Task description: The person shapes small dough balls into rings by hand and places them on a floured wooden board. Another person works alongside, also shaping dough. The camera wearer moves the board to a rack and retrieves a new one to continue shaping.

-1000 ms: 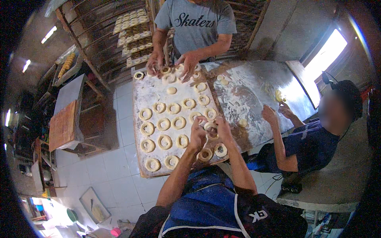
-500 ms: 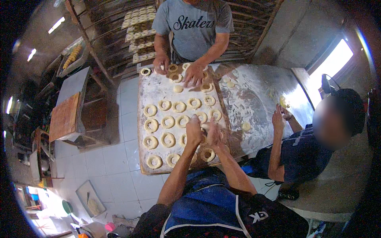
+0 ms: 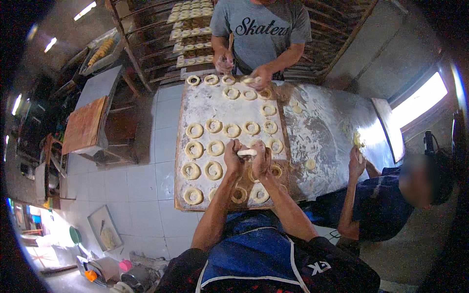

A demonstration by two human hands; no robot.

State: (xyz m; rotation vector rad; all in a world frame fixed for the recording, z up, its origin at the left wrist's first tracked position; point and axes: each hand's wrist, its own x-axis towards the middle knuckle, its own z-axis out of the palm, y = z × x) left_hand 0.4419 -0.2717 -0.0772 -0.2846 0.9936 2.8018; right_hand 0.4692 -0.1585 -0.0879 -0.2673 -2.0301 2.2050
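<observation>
Between my two hands a pale dough ring (image 3: 246, 152) is held edge-on, just above the floured wooden board (image 3: 224, 105). My left hand (image 3: 235, 157) is closed on its left end, and my right hand (image 3: 261, 157) grips the right end. Several dough rings (image 3: 194, 149) lie in loose rows on the board around my hands. My forearms hide some of the nearer ones. At the far edge, a co-worker's hand (image 3: 260, 78) holds another dough ring (image 3: 251, 80), while that person's other hand (image 3: 223, 61) is raised off the board.
A floured metal table (image 3: 332, 127) adjoins the board on the right, with small dough pieces (image 3: 310, 164) on it. There a second co-worker's hand (image 3: 357, 163) holds some yellowish dough (image 3: 359, 140). Behind the far edge stands a rack with trays of rings (image 3: 193, 34). A side table (image 3: 88, 124) is at left.
My hands have lifted slightly, and the dough ring between them now shows clearly. Across the board, the co-worker's hands have drawn back toward the far edge. The view has shifted a little.
</observation>
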